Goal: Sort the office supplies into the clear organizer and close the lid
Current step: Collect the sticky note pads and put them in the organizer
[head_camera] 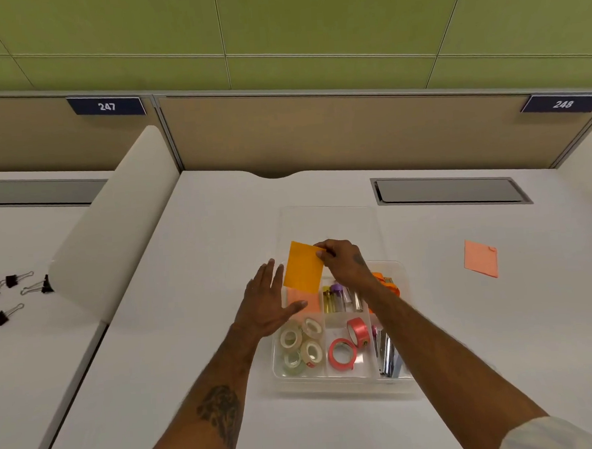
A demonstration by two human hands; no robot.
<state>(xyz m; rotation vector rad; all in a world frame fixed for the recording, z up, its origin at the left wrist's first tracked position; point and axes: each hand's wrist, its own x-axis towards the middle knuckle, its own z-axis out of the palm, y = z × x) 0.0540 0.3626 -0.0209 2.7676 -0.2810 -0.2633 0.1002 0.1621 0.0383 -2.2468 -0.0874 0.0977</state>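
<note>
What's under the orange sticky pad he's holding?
Under the orange pad, pinched by the right hand, the organizer compartment holds a pink pad. Its far part is covered.

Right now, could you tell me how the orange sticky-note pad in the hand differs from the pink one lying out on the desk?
The orange pad is pinched at its corner by the right hand and held above the clear organizer; the pink pad lies flat on the desk, untouched, off to the right. The orange pad's sheets look flat, while the pink pad has a curled corner. Both are squarish sticky-note pads of similar size.
</note>
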